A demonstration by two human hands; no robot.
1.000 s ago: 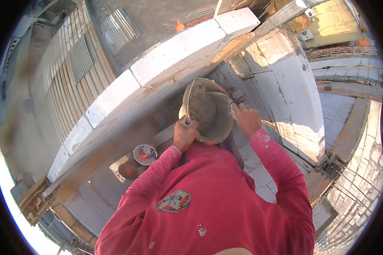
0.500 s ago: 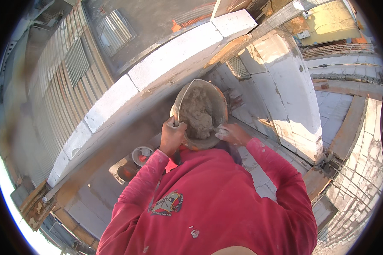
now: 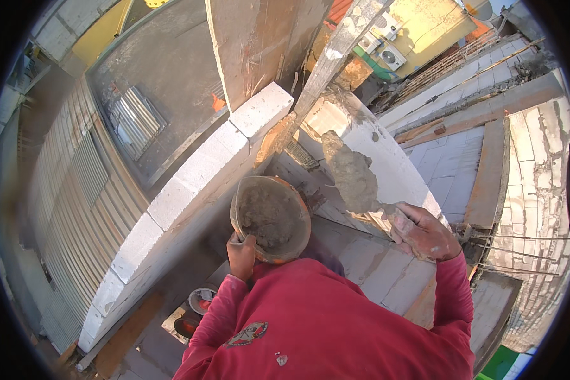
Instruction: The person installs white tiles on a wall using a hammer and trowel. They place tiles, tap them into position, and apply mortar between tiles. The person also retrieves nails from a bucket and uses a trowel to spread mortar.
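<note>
My left hand (image 3: pixel 241 254) grips the near left rim of a round bucket (image 3: pixel 303 221). Grey wet mortar (image 3: pixel 269 215) fills much of it, and the bucket tilts so that its inside shows. Out to the right, my right hand (image 3: pixel 424 233) is closed round the handle of a trowel, the handle mostly hidden by the fingers. A thick, long heap of mortar (image 3: pixel 351 177) covers the trowel's blade. This load hangs over the top of a white block wall (image 3: pixel 396 168), apart from the bucket; whether it touches the wall I cannot tell.
Another wall of white blocks (image 3: pixel 187 183) curves along the left, beside a corrugated metal roof (image 3: pixel 60 190). A wooden beam (image 3: pixel 323 73) slants across the far side by an upright board (image 3: pixel 259 50). Low at left stands a small pail (image 3: pixel 199 297).
My right hand has left the bucket's rim and swung right, raising a trowel heaped with mortar. The bucket, still in my left hand, sits lower and further left in view. My view has turned right.
</note>
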